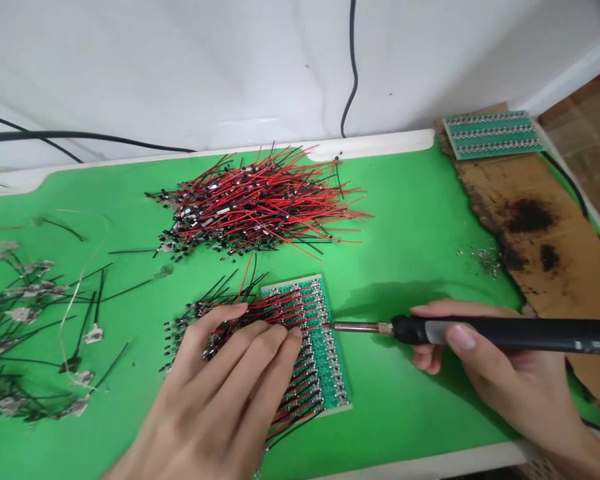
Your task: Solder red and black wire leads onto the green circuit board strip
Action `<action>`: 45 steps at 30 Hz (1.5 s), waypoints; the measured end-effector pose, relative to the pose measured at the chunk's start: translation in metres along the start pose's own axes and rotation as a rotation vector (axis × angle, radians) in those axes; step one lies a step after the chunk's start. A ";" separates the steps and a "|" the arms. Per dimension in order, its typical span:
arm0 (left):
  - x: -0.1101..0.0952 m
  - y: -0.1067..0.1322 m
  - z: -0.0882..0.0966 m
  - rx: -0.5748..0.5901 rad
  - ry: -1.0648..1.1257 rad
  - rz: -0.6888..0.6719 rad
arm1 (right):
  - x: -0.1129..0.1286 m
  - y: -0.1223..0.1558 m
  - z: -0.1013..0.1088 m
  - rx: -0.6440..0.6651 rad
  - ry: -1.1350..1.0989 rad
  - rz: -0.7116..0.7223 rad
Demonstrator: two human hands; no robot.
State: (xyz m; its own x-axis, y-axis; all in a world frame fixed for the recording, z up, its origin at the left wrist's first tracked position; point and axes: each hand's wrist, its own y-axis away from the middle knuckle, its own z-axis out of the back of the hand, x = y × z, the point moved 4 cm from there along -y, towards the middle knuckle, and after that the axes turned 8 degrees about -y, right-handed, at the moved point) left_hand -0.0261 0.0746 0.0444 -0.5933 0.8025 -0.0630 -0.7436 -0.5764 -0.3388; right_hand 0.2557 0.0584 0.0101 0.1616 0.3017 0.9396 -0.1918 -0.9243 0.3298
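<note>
A green circuit board (336, 373) lies on the green mat, with rows of solder joints and many red and black wires reaching out to its left. My left hand (230, 380) rests palm down over these wires, its fingers bent together. At its index fingertip is a red wire (309, 327), which runs to a solder joint; my thumb is hidden beneath. My right hand (495, 367) grips a black soldering iron (430, 330) like a pen. The iron's metal tip touches the board at the wire's end, or very nearly so.
Behind the board is a big pile of red and black wired components (260, 207). Loose black-wired pieces (25, 313) and a thin strand of solder wire (73, 300) lie at left. A scorched brown board (555, 233) at right bears another circuit board (495, 135); solder crumbs (487, 260) lie beside it.
</note>
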 end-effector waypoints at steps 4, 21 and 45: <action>-0.002 -0.001 -0.002 0.004 0.000 0.019 | 0.002 0.000 -0.001 0.000 0.007 0.004; -0.003 0.002 0.001 0.002 -0.012 0.024 | 0.001 0.001 -0.001 -0.016 0.006 0.014; -0.002 0.000 -0.002 0.002 -0.025 -0.019 | 0.003 -0.001 0.000 0.006 0.019 0.015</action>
State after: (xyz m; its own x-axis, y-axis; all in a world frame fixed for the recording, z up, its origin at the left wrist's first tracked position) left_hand -0.0238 0.0731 0.0432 -0.5865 0.8093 -0.0327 -0.7555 -0.5612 -0.3380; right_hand 0.2562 0.0602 0.0127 0.1402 0.2917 0.9462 -0.1882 -0.9303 0.3147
